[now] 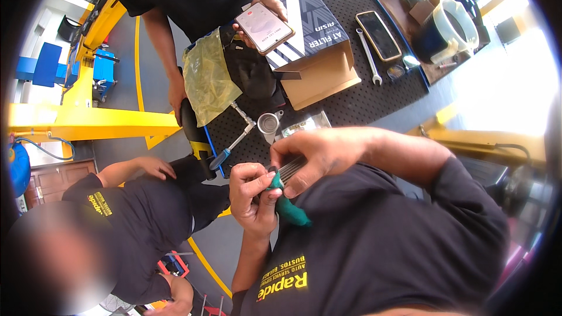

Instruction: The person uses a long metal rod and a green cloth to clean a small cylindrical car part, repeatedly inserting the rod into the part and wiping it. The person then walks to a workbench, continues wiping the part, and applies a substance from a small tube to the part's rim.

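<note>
My left hand [254,196] is closed, pinching a green cloth [293,213] with the thumb and fingertips. The loose end of the cloth hangs down toward my dark shirt. My right hand [322,161] is wrapped around a small silver metal part with a ribbed side [290,169], and the cloth presses against its end. My fingers hide much of that part. Just beyond my hands, a metal cup-shaped housing [268,123] sits on the black perforated table mat [345,105]. Beside it are a clear plastic packet [310,124] and a ratchet with a blue handle [220,158].
An opened cardboard box [319,29], a combination wrench [370,58] and a phone [379,35] lie on the table. A translucent bucket [448,29] stands far right. Across the table, a person holds another phone [263,28] near a yellow plastic bag [208,79]. Another person [140,216] is at left.
</note>
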`<state>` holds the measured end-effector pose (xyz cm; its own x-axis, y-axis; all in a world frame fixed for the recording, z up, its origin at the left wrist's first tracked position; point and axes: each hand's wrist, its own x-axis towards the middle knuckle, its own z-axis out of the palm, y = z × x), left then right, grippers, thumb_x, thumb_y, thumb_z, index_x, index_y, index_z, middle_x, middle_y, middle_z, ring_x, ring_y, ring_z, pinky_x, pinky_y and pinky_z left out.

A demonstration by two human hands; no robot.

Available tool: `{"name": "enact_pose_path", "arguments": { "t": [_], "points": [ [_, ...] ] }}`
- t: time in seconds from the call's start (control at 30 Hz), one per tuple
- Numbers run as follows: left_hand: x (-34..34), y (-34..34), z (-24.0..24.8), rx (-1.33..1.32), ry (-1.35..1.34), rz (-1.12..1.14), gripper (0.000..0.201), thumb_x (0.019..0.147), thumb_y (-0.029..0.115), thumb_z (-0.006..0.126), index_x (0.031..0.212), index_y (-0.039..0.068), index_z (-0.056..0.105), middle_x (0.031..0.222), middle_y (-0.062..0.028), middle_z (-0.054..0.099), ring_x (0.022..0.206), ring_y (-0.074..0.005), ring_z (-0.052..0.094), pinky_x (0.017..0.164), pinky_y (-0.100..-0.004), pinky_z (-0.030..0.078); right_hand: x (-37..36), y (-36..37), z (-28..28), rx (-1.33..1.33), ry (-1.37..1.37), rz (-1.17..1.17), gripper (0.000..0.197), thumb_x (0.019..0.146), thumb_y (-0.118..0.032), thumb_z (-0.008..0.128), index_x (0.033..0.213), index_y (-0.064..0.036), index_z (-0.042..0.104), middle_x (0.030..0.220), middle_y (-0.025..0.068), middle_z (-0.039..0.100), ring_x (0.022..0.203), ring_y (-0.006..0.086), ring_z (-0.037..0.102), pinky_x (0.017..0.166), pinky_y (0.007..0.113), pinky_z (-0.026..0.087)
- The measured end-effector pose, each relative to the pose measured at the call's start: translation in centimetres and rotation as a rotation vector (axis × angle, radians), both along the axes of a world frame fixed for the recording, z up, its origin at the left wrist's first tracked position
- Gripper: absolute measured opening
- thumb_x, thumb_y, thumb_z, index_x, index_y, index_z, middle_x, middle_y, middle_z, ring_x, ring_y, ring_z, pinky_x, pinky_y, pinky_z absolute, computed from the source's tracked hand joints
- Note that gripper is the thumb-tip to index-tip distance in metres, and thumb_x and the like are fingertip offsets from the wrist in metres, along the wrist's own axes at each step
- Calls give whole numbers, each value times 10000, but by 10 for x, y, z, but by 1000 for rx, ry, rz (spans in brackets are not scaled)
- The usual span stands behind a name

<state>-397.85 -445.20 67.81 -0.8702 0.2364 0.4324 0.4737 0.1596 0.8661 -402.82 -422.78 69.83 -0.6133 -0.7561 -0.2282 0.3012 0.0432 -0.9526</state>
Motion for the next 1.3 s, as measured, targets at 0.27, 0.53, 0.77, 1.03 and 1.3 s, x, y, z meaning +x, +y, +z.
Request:
{"name": "enact_pose_path", "arguments": {
  "t": [0.27,0.53,0.77,1.03,1.3],
  "points": [
    [14,15,-14,314,-325,107,249,1074,257,604,1090,13,556,1160,-118,586,1034,-162,568,947,-322,463,14,-10,13,114,600,-246,408,746,-114,810,1045,-5,555,1097,166,551,1045,359,613,866,456,518],
    [13,17,-13,584,-843,157,240,1096,308,578,1065,70,568,1034,-23,601,918,-70,556,821,-242,471,18,-14,2,379,1350,-233,288,865,-160,644,1121,-43,583,1153,117,568,1084,267,576,907,418,474],
    [4,14,0,578,-962,146,225,1112,286,537,1114,67,590,992,-15,630,884,-61,588,793,-234,493,14,-14,-10,53,915,-342,429,763,-152,834,1090,-32,582,1023,103,552,1026,289,591,907,413,486],
    [-1,15,11,226,-393,370,241,1096,208,553,1219,8,609,1170,-88,673,1014,-146,644,910,-291,522,17,-6,-27,-317,98,-374,489,830,-167,880,1156,-50,535,1134,51,605,1067,131,597,931,310,506],
    [-15,13,7,-180,13,-100,317,1011,248,676,1216,14,618,1320,-235,605,1191,-381,613,974,-435,513,17,2,-32,-359,-46,-387,470,845,-174,885,1161,-82,550,1126,5,600,1075,99,560,914,283,484]
  ]
}}
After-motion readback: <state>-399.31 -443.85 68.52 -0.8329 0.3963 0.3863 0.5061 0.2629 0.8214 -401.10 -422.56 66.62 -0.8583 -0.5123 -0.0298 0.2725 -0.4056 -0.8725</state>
